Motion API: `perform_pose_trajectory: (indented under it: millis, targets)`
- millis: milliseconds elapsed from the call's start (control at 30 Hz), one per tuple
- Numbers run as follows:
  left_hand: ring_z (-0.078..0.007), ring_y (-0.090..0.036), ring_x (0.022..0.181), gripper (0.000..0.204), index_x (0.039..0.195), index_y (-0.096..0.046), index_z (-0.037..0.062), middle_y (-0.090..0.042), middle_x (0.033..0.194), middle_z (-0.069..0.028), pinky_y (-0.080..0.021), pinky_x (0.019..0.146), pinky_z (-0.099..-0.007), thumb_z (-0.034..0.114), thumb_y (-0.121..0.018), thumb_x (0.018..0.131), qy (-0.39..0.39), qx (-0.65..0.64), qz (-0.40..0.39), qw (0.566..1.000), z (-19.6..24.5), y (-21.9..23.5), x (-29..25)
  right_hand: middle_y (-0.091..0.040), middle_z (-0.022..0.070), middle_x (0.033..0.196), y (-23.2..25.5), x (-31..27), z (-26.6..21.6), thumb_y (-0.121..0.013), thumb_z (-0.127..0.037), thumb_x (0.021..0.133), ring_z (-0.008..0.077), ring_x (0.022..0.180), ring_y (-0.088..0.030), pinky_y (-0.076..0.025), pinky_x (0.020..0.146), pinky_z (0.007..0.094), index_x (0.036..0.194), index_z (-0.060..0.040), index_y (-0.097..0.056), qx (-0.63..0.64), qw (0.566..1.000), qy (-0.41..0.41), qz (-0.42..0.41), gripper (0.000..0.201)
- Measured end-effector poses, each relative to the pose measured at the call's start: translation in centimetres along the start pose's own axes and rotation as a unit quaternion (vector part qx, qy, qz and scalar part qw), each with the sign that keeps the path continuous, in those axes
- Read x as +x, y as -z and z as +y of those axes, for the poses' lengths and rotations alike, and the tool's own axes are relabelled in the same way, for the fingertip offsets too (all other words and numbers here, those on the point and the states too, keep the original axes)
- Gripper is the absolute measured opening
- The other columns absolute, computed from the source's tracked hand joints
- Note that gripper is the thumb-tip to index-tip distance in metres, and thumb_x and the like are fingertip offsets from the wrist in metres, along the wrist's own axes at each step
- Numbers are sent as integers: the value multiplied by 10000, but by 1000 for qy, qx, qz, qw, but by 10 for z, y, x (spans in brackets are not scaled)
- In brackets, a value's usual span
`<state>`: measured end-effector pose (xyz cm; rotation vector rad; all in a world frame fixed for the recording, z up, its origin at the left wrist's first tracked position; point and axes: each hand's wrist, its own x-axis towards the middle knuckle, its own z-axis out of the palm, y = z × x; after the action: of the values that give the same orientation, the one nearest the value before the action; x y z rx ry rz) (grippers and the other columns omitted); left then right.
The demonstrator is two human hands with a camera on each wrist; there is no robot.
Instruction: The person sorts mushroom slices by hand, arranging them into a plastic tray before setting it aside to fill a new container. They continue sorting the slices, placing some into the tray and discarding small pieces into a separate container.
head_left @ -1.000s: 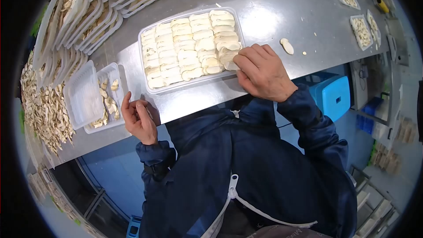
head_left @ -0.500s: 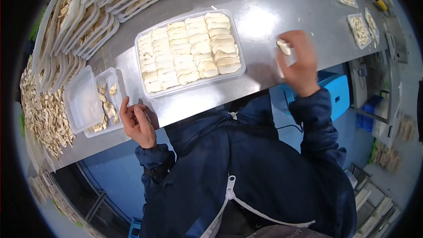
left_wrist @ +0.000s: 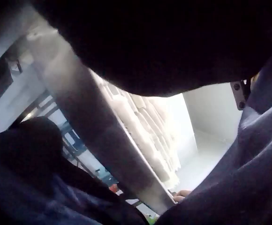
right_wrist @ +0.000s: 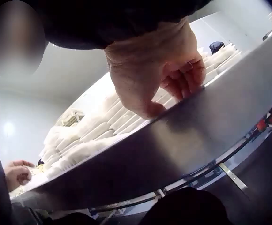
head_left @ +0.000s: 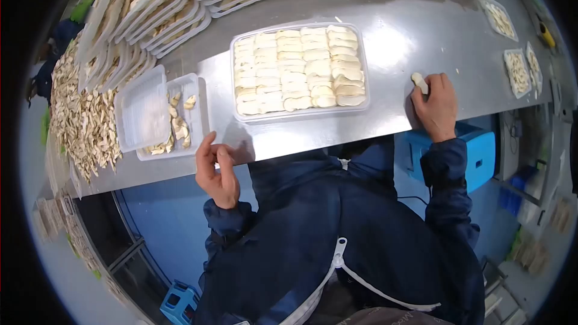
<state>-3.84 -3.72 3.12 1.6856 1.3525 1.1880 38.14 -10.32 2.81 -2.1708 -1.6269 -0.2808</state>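
My right hand is at the tabletop right of the filled tray, with a pale slice between its thumb and curled fingers. In the right wrist view the same hand bends down to the metal surface; the slice is hidden there. A clear tray holds overlapping pale slices in several columns. At the table's front edge my left hand hangs loosely curled and holds nothing, below and left of that tray. The left wrist view, mostly dark sleeve, shows pale slices beyond the table edge.
Stacked trays of slices line the back left, above a loose heap. An empty-looking tray overlaps another with a few pieces. Small filled trays stand far right; a blue stool is below the edge.
My right hand has left the filled tray's right column and gone right to the loose slice, its fingers now around it. The left hand stays loosely curled. The head view has shifted.
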Motion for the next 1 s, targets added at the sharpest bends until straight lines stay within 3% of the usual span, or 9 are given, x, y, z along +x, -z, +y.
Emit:
perform_pose_trajectory:
  millis: [133, 233, 300, 433, 567, 700, 733, 833, 1000]
  targets:
    - [-80, -555, 679, 306, 1283, -525, -24, -660, 864, -88, -448, 623, -212, 50, -510, 987, 138, -177, -135, 965, 42, -3, -7, -549, 136, 835, 24, 7, -27, -651, -90, 745, 336, 766, -564, -445, 689, 422, 880, -23, -580, 113, 993, -4, 10, 166]
    - [-112, -597, 709, 346, 1311, -490, -10, -671, 918, -117, -483, 643, -221, 207, -437, 1047, 239, -287, -324, 869, 52, -13, 6, -566, 131, 855, 53, 20, -86, -651, -60, 710, 325, 769, -569, -445, 687, 412, 923, -15, -592, 212, 968, 137, 0, 225]
    - [-138, -624, 737, 459, 1344, -452, 0, -663, 980, -142, -503, 653, -228, 349, -327, 1073, 270, -350, -387, 809, 56, -26, 16, -591, 134, 898, 57, 25, -125, -687, -68, 667, 326, 789, -575, -443, 694, 413, 974, -7, -600, 276, 929, 247, -32, 325]
    - [-161, -636, 751, 552, 1367, -411, 2, -631, 1048, -161, -494, 581, -228, 447, -274, 1070, 349, -524, -366, 686, 62, -38, 22, -623, 149, 980, 49, 31, -170, -738, -108, 675, 328, 851, -593, -455, 733, 407, 1050, 4, -607, 309, 880, 341, -114, 412]
    - [-108, -478, 570, 476, 1285, -485, -15, -636, 954, -166, -390, 495, -229, 381, -348, 1059, 318, -470, -356, 742, 28, -10, 27, -631, 179, 1027, 47, 46, -147, -741, -108, 717, 356, 894, -597, -474, 772, 421, 1098, 16, -619, 275, 924, 263, -42, 418]
    - [-59, -420, 569, 320, 1255, -544, 6, -656, 963, -101, -352, 530, -192, 182, -501, 991, 221, -273, -123, 928, 36, 42, 46, -602, 130, 942, 46, 59, -108, -648, 18, 784, 259, 809, -577, -479, 693, 342, 1082, 1, -616, 210, 963, 162, -47, 300]
    - [-46, -404, 578, 319, 1274, -539, 10, -655, 974, -87, -337, 529, -188, 146, -500, 987, 204, -239, -49, 948, 36, 55, 54, -600, 125, 938, 47, 59, -103, -643, 19, 792, 252, 804, -572, -477, 691, 338, 1081, 1, -616, 203, 966, 151, -52, 291]
    - [-17, -371, 580, 306, 1289, -531, 21, -648, 989, -63, -272, 504, -163, 110, -510, 997, 139, -175, 27, 974, 21, 94, 76, -595, 115, 927, 47, 55, -91, -637, 23, 805, 238, 784, -561, -472, 688, 331, 1079, -1, -613, 192, 971, 127, -59, 277]
    - [-26, -413, 645, 280, 1257, -547, 15, -653, 985, -52, -353, 597, -175, 132, -533, 1003, 104, -76, 56, 990, -10, 125, 108, -595, 114, 916, 41, 55, -76, -634, 19, 809, 250, 748, -558, -470, 677, 340, 1055, -4, -615, 176, 978, 101, -49, 248]
